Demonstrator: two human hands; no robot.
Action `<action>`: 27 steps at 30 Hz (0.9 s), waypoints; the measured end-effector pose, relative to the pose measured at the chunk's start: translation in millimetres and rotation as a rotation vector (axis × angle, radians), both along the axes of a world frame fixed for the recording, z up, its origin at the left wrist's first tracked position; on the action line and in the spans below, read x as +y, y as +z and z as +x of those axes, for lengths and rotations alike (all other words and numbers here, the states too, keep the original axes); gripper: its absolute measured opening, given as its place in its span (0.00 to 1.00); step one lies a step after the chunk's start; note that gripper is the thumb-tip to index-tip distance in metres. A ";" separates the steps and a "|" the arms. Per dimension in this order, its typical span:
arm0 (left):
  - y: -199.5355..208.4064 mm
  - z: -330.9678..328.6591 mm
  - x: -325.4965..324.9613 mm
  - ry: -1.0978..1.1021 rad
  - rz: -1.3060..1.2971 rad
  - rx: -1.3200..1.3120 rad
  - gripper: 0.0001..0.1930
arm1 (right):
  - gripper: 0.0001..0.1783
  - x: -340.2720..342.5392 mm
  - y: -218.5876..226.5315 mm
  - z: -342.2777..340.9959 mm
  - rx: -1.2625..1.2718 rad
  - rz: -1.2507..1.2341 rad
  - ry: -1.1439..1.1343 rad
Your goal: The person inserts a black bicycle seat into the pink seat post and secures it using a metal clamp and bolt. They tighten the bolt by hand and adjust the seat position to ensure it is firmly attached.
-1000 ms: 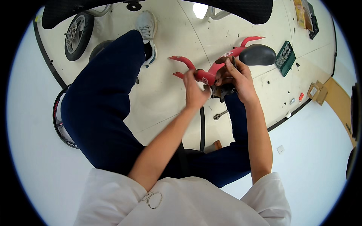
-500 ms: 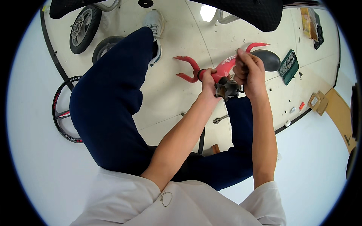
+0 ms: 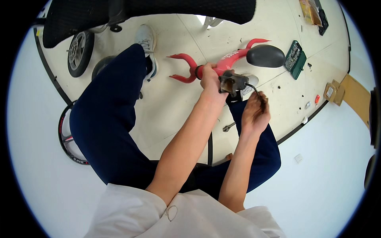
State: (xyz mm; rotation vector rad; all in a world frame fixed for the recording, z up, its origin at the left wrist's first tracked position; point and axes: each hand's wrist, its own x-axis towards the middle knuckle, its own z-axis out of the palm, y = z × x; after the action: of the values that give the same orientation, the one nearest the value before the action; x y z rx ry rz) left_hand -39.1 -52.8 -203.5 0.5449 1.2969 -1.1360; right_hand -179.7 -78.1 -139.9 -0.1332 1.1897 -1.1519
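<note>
A red bicycle frame (image 3: 227, 62) with forked ends is held up between my knees. A dark grey saddle (image 3: 265, 56) shows at its right. My left hand (image 3: 209, 77) is closed round the frame, just behind a dark, greasy metal bracket (image 3: 235, 82). From the bracket's right side runs a bent dark rod that looks like a hex key (image 3: 254, 88). My right hand (image 3: 255, 114) has its fingers curled on the rod's free end, close above my right thigh. Where the rod meets the bracket is too small to make out.
An open green socket set (image 3: 295, 59) lies on the floor at right, and cardboard boxes (image 3: 335, 92) stand beyond it. A wrench (image 3: 228, 127) lies by my right leg. Wheels (image 3: 81, 53) rest at far left. A black mesh chair part (image 3: 158, 8) overhangs the top.
My right hand has swung from above the frame down toward me, on the bracket's near right side, and the rod now shows. My left hand keeps its grip. The whole view has shifted.
</note>
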 end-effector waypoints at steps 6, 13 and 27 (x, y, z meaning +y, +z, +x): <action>-2.6 8.4 0.5 -0.047 -0.030 -0.048 0.18 | 0.17 15.5 25.9 -34.5 0.370 -0.081 0.522; -3.5 7.2 3.8 -0.019 -0.032 -0.053 0.19 | 0.06 5.9 63.0 -8.8 1.282 -0.446 1.158; 16.4 11.3 15.3 -0.106 0.019 -0.140 0.20 | 0.20 31.8 127.8 35.3 1.003 -0.707 1.607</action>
State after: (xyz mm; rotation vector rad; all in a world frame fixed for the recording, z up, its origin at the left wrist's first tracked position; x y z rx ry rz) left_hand -27.8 -37.5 -187.2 0.7021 1.1705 -1.1524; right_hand -144.4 -46.3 -12.1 -1.9720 0.9162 0.1242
